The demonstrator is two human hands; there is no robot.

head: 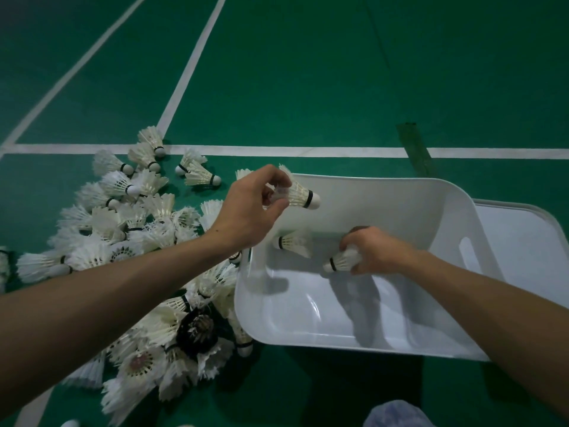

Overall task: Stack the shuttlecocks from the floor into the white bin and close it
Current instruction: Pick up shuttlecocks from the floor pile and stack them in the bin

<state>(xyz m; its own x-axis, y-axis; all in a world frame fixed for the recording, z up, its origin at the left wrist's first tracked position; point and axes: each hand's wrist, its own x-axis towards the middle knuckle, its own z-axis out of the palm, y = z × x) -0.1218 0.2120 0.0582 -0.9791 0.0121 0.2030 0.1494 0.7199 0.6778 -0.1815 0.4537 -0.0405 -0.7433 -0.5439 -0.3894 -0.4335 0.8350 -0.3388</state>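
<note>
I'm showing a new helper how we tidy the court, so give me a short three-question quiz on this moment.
1. True or false: the lid is on the white bin.
2. The right hand is: A) on the floor pile; B) inside the bin, gripping a shuttlecock; C) on the lid.
3. Fill in: apart from that one, ___ loose shuttlecock lies in the bin in view.
Key: 1 false, the lid lies beside the bin; 2 B; 3 one.
</note>
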